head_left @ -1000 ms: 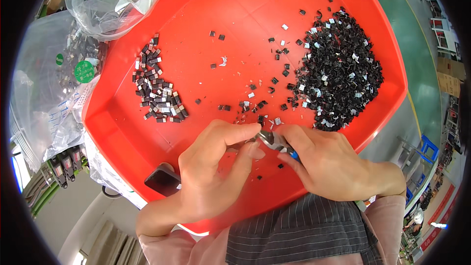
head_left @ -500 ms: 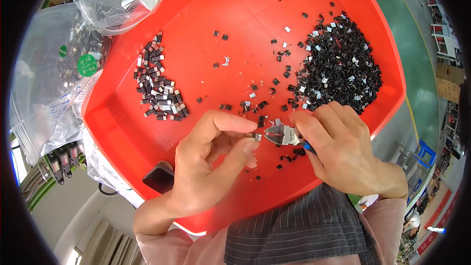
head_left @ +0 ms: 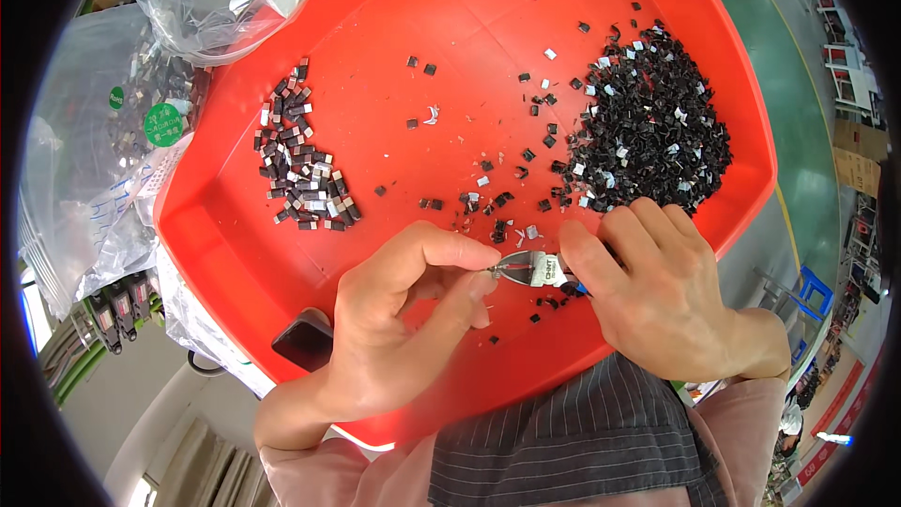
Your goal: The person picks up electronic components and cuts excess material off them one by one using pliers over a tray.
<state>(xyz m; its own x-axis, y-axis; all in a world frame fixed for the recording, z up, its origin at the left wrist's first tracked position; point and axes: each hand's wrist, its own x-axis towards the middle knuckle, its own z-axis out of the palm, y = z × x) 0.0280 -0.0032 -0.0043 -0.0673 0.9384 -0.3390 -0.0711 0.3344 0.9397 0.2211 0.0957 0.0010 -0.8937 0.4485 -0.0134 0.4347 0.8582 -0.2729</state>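
Note:
My left hand [head_left: 404,310] pinches a small connector [head_left: 492,272] between thumb and forefinger; the fingertips cover most of it. Wrapped around the handles of cutting pliers [head_left: 544,268], my right hand [head_left: 648,286] holds their silver jaws level and pointing left. The jaw tips touch the connector's exposed end. Both hands are over the near part of a red tray [head_left: 404,28]. At the tray's left lies a cluster of small black-and-silver connectors [head_left: 305,169]. A big heap of black and white scraps [head_left: 648,122] spreads over its right side.
Loose black bits [head_left: 483,197] are scattered across the tray's middle. A dark phone-like object [head_left: 305,340] rests at the near left. Clear plastic bags of small metal parts [head_left: 108,131] stand beyond the left rim. A blue stool [head_left: 815,293] is on the floor at right.
The pliers have moved left and turned slightly, and their tips now meet the connector. My left fingertips have lowered slightly. The piles look the same.

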